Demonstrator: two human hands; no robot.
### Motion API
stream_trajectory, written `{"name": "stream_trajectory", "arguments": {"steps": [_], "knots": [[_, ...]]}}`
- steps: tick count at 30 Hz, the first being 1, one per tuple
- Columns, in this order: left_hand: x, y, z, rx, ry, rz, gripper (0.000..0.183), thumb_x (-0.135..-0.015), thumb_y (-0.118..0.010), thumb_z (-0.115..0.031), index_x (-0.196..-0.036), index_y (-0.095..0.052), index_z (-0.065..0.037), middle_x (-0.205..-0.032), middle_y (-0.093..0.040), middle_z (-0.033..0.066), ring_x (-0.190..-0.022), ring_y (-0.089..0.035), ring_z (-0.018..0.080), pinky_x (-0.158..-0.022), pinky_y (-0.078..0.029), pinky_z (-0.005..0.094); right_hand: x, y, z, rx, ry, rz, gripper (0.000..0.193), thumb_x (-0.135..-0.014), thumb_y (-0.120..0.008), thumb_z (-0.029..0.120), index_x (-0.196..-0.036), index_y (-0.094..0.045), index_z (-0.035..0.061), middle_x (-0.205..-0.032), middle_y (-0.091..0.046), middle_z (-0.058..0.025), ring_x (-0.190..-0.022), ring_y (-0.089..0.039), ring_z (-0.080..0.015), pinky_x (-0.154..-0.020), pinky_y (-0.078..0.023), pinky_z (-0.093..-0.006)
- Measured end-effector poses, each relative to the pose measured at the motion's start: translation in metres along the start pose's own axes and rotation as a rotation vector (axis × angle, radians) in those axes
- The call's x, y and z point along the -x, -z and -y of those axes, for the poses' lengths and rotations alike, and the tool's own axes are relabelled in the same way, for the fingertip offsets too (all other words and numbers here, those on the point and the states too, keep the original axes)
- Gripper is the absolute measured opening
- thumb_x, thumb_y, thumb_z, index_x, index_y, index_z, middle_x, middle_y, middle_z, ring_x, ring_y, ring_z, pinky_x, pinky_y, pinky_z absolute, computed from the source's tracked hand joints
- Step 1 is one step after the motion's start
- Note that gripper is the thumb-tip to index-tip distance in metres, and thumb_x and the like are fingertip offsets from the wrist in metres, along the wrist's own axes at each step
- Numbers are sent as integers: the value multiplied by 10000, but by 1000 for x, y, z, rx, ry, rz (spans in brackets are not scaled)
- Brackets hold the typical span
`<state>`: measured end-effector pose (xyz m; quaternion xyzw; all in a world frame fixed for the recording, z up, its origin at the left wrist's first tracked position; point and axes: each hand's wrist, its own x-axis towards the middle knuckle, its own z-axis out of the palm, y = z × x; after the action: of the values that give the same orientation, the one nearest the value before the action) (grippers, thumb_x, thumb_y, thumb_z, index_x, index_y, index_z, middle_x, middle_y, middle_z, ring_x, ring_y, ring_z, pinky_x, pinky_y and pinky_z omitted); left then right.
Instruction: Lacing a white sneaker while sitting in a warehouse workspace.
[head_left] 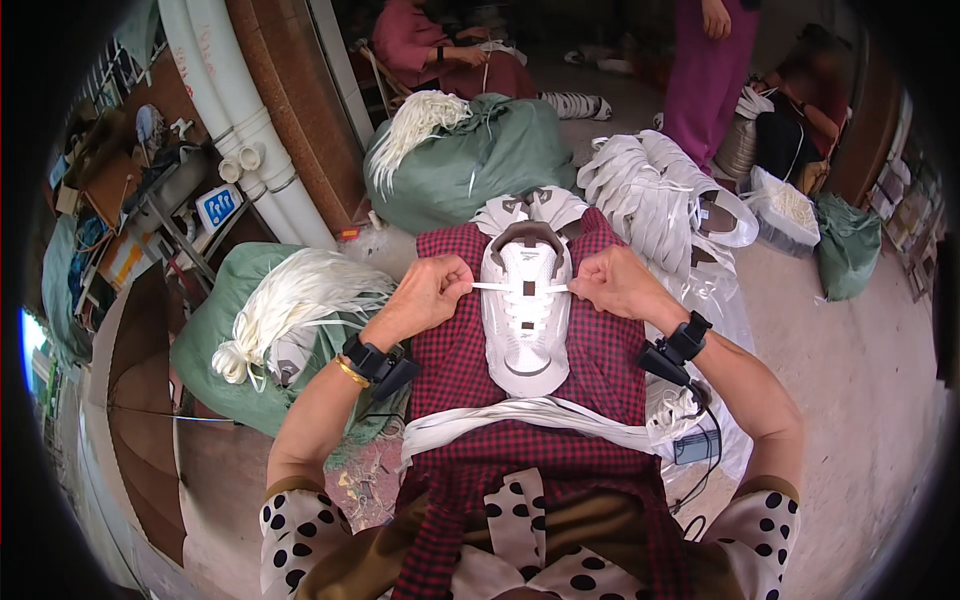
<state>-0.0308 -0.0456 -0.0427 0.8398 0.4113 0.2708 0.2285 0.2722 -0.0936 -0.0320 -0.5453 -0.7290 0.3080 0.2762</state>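
Polka-dotted sleeves [300,535] framed the near edge of the view, and beyond them a red checked cloth [600,370] covered the person's lap, where a bundle of white laces [520,415] lay crosswise. At the centre of the cloth rested a white sneaker [526,315], toe toward the wearer and heel far, with a white lace [520,288] stretched level across its upper eyelets. Each end of that lace was held in a pinch: the left hand [425,295] had thumb and forefinger pressed together on the left end, and the right hand [620,285] gripped the right end likewise, both pulling outward. Each wrist carried a black strap-mounted device [378,362]. To do this lacing step well, it seemed best to keep the two ends even in length, draw them with equal tension so the lace lay flat and untwisted, and hold the shoe steady on the lap. Left of the lap stood a green sack [235,345] spilling more white laces; a second green sack [480,160] stood far behind. A heap of white sneakers [660,190] lay to the far right, and other people sat or stood beyond it.
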Motion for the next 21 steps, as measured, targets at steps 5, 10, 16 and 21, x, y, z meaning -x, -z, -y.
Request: {"name": "stream_trajectory", "arguments": {"steps": [5, 10, 16, 21], "knots": [[4, 3, -12, 113, 77, 93, 111, -877, -632, -27, -976, -584, -12, -696, -551, 39, -608, -518, 104, -564, -439, 289, 1, 8, -1, 185, 98, -61, 258, -804, -710, 221, -717, -669, -19, -590, -579, -89, -549, -552, -180, -560, -446, -353], [-1, -11, -21, -48, -317, 19, 201, -872, -650, -50, -1061, -582, -67, -809, -517, 54, -610, -551, 163, -588, -452, 294, 7, -4, -5, 522, 613, -328, 181, -792, -711, 152, -773, -617, -1, -790, -589, -101, -783, -582, -253, -675, -439, -373], [5, 1, 9, -515, -524, -44, 167, -868, -685, -132, -1018, -637, -77, -881, -570, 106, -661, -589, 335, -601, -496, 424, 9, -10, -17, 391, 464, -168, 147, -879, -597, 113, -927, -525, -6, -822, -623, -193, -764, -614, -405, -664, -472, -490], [28, 40, 35, -540, -442, -150, 101, -887, -644, -97, -982, -639, -62, -846, -576, 118, -699, -606, 348, -604, -495, 435, 33, 19, -41, 465, 558, -148, 121, -914, -551, 99, -930, -498, -7, -777, -608, -222, -712, -604, -433, -608, -467, -510]]}}
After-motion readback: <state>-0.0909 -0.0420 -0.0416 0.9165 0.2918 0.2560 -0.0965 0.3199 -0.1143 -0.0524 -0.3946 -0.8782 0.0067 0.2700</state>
